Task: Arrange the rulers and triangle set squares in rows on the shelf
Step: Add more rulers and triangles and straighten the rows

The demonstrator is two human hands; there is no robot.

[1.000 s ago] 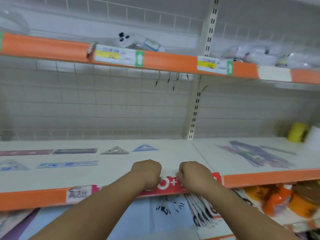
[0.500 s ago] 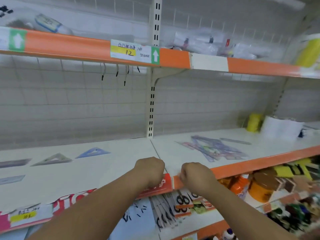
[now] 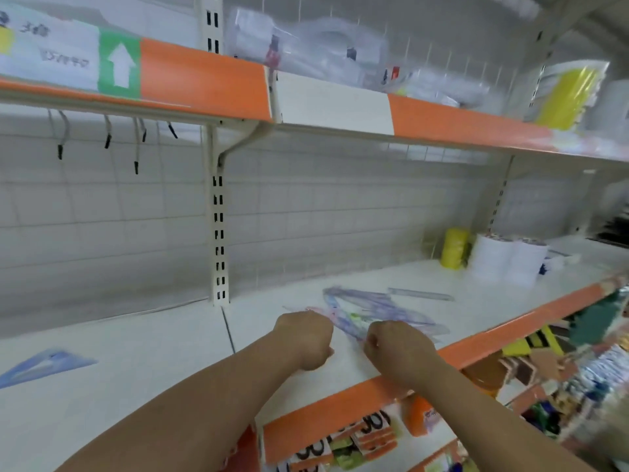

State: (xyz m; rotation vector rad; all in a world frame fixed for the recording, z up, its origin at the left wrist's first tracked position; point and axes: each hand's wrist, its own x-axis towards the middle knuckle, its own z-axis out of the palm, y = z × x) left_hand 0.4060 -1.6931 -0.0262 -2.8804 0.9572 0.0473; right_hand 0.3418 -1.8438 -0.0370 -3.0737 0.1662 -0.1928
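Note:
A loose pile of clear rulers and set squares (image 3: 374,311) lies on the white shelf (image 3: 170,379), just beyond my fists. One long clear ruler (image 3: 420,294) lies apart behind the pile. A blue triangle set square (image 3: 47,364) sits flat at the far left. My left hand (image 3: 304,338) is curled into a fist above the shelf, holding nothing. My right hand (image 3: 396,350) is also a fist, close to the near edge of the pile; I see nothing gripped in it.
A yellow roll (image 3: 454,248) and white rolls (image 3: 507,260) stand at the back right. The upper orange-edged shelf (image 3: 204,76) carries plastic-bagged goods. Below the orange shelf lip (image 3: 476,349) hang packaged items. A slotted upright (image 3: 218,233) divides the back wall.
The view has swung right and closer. Both fists have lifted off the shelf's front lip and moved right and forward, over the shelf toward the pile.

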